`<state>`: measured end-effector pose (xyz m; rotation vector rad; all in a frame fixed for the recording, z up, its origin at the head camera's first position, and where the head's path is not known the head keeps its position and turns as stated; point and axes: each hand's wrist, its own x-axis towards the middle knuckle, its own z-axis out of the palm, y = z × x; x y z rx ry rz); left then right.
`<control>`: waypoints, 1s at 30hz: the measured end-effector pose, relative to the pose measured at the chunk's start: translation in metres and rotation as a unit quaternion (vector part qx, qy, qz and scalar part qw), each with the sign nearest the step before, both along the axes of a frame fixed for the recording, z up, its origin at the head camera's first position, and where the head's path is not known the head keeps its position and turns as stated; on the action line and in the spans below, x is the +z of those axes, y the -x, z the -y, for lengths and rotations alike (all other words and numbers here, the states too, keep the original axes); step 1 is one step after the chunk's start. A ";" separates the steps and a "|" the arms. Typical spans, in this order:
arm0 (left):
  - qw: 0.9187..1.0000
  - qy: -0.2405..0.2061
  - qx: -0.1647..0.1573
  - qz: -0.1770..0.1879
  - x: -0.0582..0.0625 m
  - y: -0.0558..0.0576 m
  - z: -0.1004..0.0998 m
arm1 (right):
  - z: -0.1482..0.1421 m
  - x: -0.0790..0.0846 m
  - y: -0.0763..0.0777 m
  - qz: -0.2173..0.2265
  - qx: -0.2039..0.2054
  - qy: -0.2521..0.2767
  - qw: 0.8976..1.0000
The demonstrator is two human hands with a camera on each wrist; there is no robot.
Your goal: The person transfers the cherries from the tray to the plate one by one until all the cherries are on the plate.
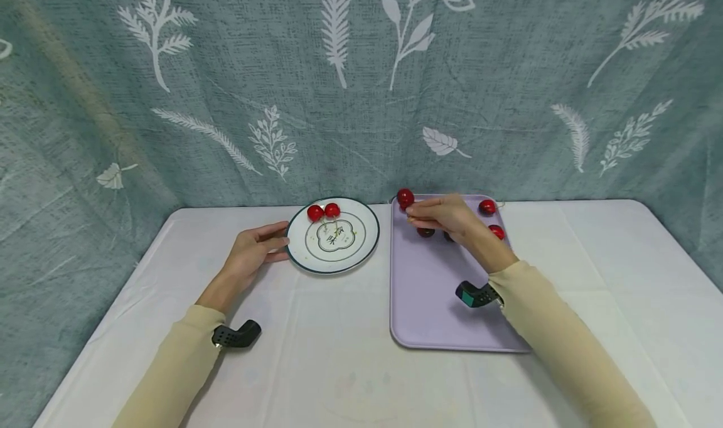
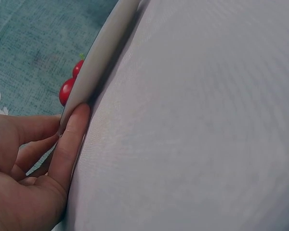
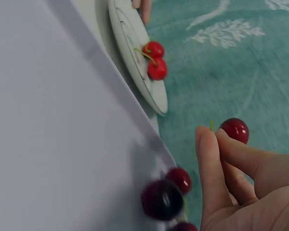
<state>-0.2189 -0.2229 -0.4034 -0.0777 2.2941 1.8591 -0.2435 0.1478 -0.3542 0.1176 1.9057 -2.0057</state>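
My left hand (image 1: pixel 251 252) grips the near-left rim of a white plate (image 1: pixel 305 262) with a dark edge and a printed centre. Two bright red cherries (image 1: pixel 315 213) with green stems sit together toward the plate's back. Over the far left of a lilac tray (image 1: pixel 423 302), my right hand (image 1: pixel 449 218) pinches a dark red cherry (image 3: pixel 235 130) between thumb and fingers. A bit of green stem stands up beside its fingertips in the right wrist view. More cherries (image 1: pixel 487 207) lie at the tray's far end, some partly behind the right hand.
A white cloth covers the table (image 1: pixel 339 353). Behind it hangs a grey-green curtain (image 1: pixel 361 139) with white leaf prints. The plate stands left of the tray, with a narrow strip of cloth between them.
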 end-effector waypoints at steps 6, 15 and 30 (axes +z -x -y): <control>1.000 -0.008 0.004 0.006 0.000 0.000 0.001 | 0.035 -0.006 0.008 -0.008 -0.018 -0.009 1.000; 1.000 -0.016 0.001 0.007 0.004 -0.001 -0.001 | 0.080 -0.011 0.011 -0.033 -0.033 -0.068 0.997; 1.000 -0.011 0.005 0.017 0.004 -0.004 0.002 | 0.114 -0.019 0.010 -0.097 -0.056 -0.250 0.962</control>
